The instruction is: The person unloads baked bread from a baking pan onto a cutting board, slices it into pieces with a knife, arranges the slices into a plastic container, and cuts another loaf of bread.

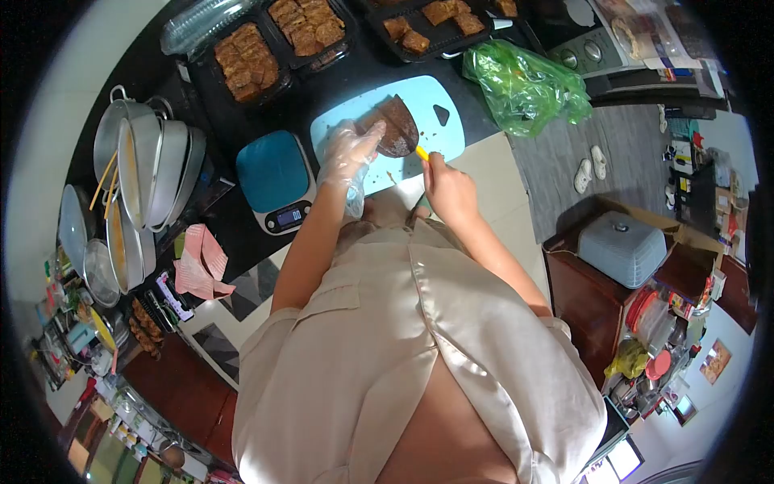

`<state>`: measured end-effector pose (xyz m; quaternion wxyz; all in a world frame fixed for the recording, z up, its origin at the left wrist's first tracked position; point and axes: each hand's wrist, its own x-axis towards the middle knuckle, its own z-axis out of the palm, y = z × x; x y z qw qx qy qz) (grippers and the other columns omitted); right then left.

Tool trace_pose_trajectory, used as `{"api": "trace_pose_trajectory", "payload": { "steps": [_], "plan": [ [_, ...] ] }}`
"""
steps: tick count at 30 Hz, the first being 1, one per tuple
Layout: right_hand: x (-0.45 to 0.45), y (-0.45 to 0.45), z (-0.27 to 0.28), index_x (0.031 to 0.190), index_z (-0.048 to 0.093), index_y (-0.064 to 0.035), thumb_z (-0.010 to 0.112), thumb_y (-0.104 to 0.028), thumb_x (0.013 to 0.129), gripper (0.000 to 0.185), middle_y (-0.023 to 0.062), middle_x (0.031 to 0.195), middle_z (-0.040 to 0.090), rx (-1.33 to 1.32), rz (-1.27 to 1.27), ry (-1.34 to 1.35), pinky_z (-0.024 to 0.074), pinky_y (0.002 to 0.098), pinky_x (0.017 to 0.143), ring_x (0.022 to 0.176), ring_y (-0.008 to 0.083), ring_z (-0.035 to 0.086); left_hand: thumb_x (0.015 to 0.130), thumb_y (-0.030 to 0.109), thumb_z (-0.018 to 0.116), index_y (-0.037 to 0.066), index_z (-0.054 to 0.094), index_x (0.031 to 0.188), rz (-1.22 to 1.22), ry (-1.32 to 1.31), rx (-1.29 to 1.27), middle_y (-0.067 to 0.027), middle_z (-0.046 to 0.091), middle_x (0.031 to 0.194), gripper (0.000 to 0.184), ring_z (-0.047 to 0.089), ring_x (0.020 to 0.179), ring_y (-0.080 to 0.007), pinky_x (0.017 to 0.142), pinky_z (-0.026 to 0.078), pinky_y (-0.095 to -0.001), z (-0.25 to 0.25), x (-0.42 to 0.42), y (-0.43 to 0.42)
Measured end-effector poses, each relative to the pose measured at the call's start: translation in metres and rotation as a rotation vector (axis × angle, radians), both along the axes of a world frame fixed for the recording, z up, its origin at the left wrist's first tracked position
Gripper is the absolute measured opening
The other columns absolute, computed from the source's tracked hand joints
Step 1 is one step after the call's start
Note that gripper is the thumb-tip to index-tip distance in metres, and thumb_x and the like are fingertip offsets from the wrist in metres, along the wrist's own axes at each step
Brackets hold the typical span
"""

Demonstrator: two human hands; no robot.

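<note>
A dark brown piece of cake [398,133] with a rounded edge lies on the light blue cutting board [442,90], crumbs around it. My left hand [348,155], in a clear plastic glove, has its fingers closed against the cake's left side. Bare, my right hand [449,189] is wrapped round the yellow handle of a knife [422,153] at the cake's lower right edge. The blade is hard to make out against the cake.
A kitchen scale [274,173] sits left of the board. Black trays of cut brown cake [246,63] stand behind, and a green plastic bag [528,85] is at right. Stacked metal pans [153,165] and a pink cloth [201,262] are at far left.
</note>
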<state>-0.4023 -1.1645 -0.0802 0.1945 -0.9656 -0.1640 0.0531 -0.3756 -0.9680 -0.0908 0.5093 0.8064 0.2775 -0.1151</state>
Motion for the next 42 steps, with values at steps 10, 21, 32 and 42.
{"api": "trace_pose_trajectory", "payload": {
  "steps": [10,21,32,42],
  "plan": [
    [0.008,0.008,0.012,0.091,0.058,-0.0005,0.047,-0.027,0.098,0.029,0.0184,0.069,0.068,-0.163,0.014,0.155,0.053,0.0482,0.057,0.063,0.0372,0.067,0.083,0.045,0.072,-0.005,0.064,0.086,-0.024,0.029,0.091,-0.0133,0.068,0.068,0.051,0.067,0.056,-0.02,0.053,0.052,-0.0317,0.006,0.002,-0.003],
    [-0.021,-0.009,-0.013,0.091,0.054,-0.002,0.051,-0.026,0.098,0.025,0.0194,0.063,0.063,-0.1,-0.038,0.138,0.0502,0.0497,0.053,0.057,0.0394,0.064,0.084,0.037,0.074,-0.009,0.06,0.09,-0.025,-0.056,-0.065,-0.0131,0.066,0.069,0.049,0.067,0.057,-0.0191,0.052,0.053,-0.0309,-0.014,0.001,0.0],
    [-0.041,-0.01,-0.055,0.09,0.051,-0.0028,0.054,-0.025,0.097,0.024,0.0173,0.06,0.061,-0.032,-0.074,0.025,0.0486,0.0472,0.047,0.05,0.0367,0.061,0.084,0.029,0.073,-0.01,0.059,0.096,-0.051,-0.009,-0.073,-0.017,0.066,0.082,0.044,0.068,0.061,-0.0201,0.053,0.054,-0.0301,0.001,0.004,-0.004],
    [-0.048,-0.021,-0.074,0.09,0.052,-0.0038,0.052,-0.029,0.098,0.026,0.0153,0.061,0.062,0.031,-0.095,0.009,0.0479,0.0464,0.046,0.05,0.0353,0.06,0.085,0.045,0.065,-0.007,0.06,0.117,-0.333,0.156,0.137,-0.0135,0.07,0.096,0.061,0.07,0.074,-0.0164,0.073,0.054,-0.0301,-0.003,0.009,0.022]
  ]
}}
